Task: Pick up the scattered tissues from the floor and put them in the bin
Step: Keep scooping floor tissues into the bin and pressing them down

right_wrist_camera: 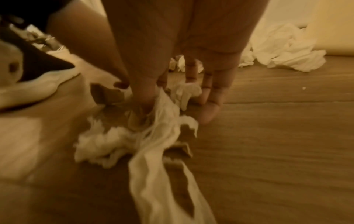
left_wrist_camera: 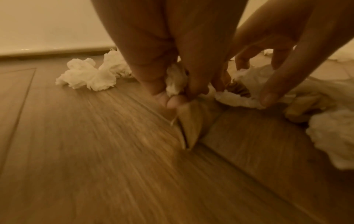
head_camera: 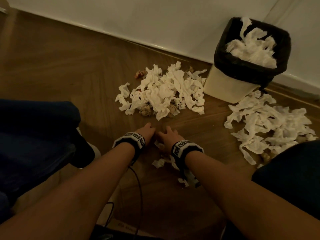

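White tissues and a few brown crumpled papers lie in a big pile (head_camera: 164, 89) on the wooden floor, with a second pile (head_camera: 270, 127) to the right. The cream bin (head_camera: 225, 85) with a black liner stands by the wall, heaped with tissues. Both hands are low over a small scatter of tissues (head_camera: 158, 162). My left hand (head_camera: 147, 131) pinches a brown paper scrap (left_wrist_camera: 188, 125) and a bit of white tissue (left_wrist_camera: 175, 81). My right hand (head_camera: 166, 135) claws over a white tissue (left_wrist_camera: 243, 91), its thumb pressed into a long tissue strip (right_wrist_camera: 162, 136).
A black and white shoe (head_camera: 84, 153) sits just left of my left wrist, and dark blue trouser legs (head_camera: 34, 135) flank both sides. A thin cable (head_camera: 138, 187) trails under my left forearm. The white wall and skirting (head_camera: 155, 45) run behind the piles.
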